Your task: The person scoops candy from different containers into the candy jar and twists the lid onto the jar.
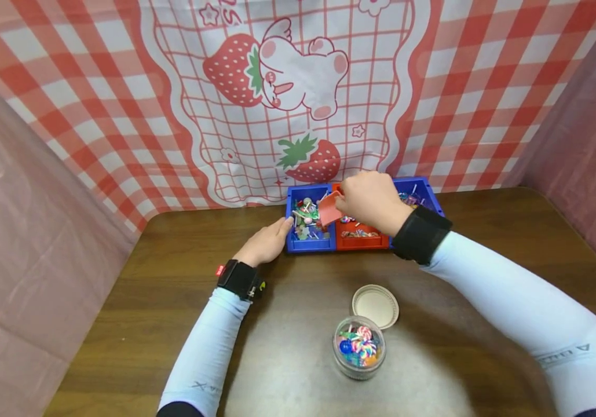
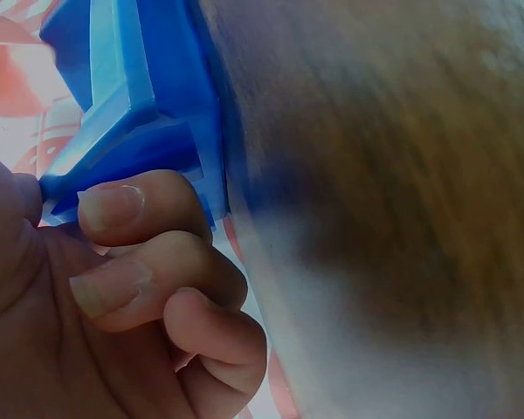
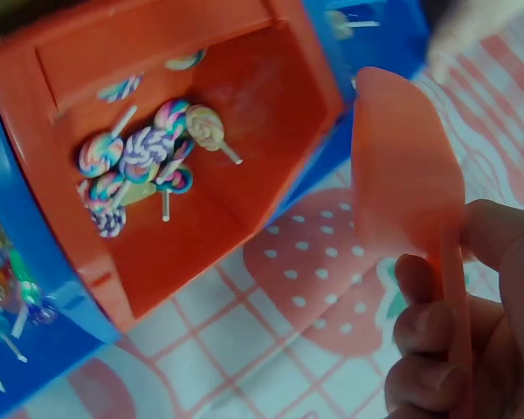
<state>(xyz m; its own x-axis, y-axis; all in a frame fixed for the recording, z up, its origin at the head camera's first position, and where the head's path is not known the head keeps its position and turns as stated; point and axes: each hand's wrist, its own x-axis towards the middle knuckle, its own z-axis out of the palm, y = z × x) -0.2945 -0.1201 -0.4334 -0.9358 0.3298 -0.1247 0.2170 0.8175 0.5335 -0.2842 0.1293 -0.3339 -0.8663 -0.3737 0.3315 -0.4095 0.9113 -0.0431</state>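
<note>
My right hand [image 1: 373, 201] grips the handle of an orange-pink scoop [image 3: 406, 166] above the tray bins. In the head view its blade overlaps the left blue bin [image 1: 310, 246], which contains small lollipop-shaped charms [image 1: 305, 214]. Beside that bin, the red bin [image 3: 218, 175] has swirl lollipop charms [image 3: 144, 148] gathered at one side. At the outer left edge of the blue bin, my left hand [image 1: 263, 243] holds the corner, its fingers [image 2: 157, 271] curled there in the left wrist view.
Nearer on the wooden table [image 1: 183, 278] stands a clear jar [image 1: 359, 370] filled with colourful charms. A round pale lid [image 1: 376, 307] lies just behind it. Another blue bin [image 1: 428, 194] with charms adjoins the red one. Red-checked cloth [image 1: 459, 116] hangs behind the bins.
</note>
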